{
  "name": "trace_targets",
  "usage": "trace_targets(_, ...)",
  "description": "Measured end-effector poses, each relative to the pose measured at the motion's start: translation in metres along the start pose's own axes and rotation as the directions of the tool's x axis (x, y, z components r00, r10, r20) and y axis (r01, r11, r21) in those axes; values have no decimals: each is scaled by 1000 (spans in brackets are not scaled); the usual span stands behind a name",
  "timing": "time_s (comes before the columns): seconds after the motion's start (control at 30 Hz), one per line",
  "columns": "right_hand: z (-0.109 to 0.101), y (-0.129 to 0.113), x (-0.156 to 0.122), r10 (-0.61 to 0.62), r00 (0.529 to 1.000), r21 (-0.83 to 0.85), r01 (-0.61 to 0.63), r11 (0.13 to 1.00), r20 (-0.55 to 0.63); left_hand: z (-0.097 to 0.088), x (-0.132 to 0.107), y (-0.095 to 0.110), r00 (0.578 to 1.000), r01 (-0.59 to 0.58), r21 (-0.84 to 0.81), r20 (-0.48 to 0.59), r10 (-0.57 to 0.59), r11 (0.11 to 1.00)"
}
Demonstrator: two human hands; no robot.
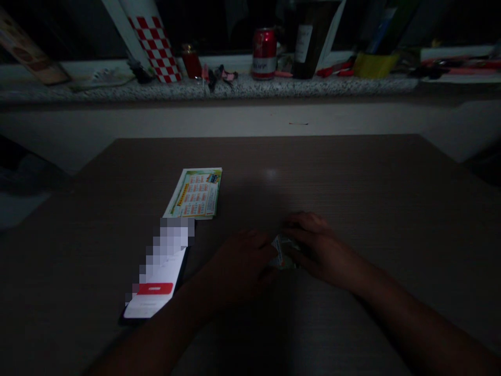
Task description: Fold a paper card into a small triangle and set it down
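Note:
A small piece of printed paper [285,253], which looks folded, lies between my two hands near the middle of the table. My left hand [245,266] grips its left side with fingers curled and thumb close to them. From the right, my right hand [319,250] bends over the same paper, fingers at its far edge and thumb on its near side. Much of the paper is hidden by the fingers and by shadow. Left of my hands lies a stack of printed sheets [195,194] with orange grids on a green and yellow ground.
A phone [158,277] with a lit screen lies beside my left forearm. Along the stone windowsill [242,91] behind the table [332,172] stand a red can [264,54], a red-and-white checkered tube [157,49], a dark labelled container [311,42] and a yellow holder [373,65].

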State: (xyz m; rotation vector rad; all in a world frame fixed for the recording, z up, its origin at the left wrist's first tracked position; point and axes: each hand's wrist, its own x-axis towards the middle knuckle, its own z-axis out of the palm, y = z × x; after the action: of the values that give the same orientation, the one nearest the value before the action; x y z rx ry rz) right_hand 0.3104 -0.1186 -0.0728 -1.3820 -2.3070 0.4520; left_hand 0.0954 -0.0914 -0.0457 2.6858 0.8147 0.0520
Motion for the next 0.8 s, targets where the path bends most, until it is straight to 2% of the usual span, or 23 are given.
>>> trace_targets(0.27,3,-3,0,50,999,42,-49,998,-12,1,4,0,987,138,-90,-72,-144,986)
trace_targets(0.57,4,-6,-2,12,999,16,-13,1000,34,6,6,-1,975,188,-160,-84,-203,969)
trace_targets(0.8,3,-7,1,-12,1000,160,13,987,-8,5,8,0,960,245,-221,-80,-268,944)
